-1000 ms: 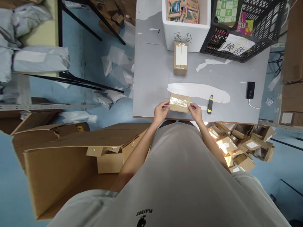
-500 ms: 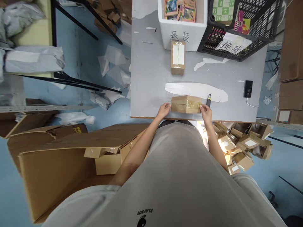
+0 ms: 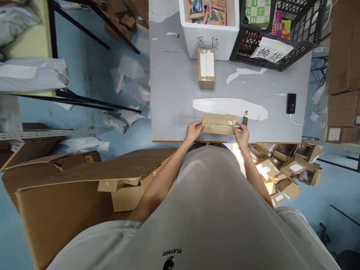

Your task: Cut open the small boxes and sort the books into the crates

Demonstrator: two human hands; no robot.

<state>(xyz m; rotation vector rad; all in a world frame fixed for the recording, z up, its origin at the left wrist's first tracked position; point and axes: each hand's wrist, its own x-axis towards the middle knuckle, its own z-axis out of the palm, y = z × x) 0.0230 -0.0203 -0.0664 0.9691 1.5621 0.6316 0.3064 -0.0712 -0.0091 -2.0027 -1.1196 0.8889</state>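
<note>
A small taped cardboard box (image 3: 219,124) lies lengthwise near the front edge of the grey table (image 3: 174,97). My left hand (image 3: 193,131) grips its left end with curled fingers. My right hand (image 3: 242,133) holds its right end, fingers closed on the corner. A black and yellow utility knife (image 3: 245,118) lies just behind my right hand, partly hidden by it.
A second small box (image 3: 206,68) stands farther back, before a white foam bin (image 3: 209,28) of coloured cards. A black crate (image 3: 277,30) sits at back right. A phone (image 3: 291,103) with cable lies at right. Large cartons (image 3: 70,195) and small boxes (image 3: 284,172) cover the floor.
The box has been turned from a shorter face to lie lengthwise, and my hands have spread apart to its two ends. My right hand now covers part of the knife.
</note>
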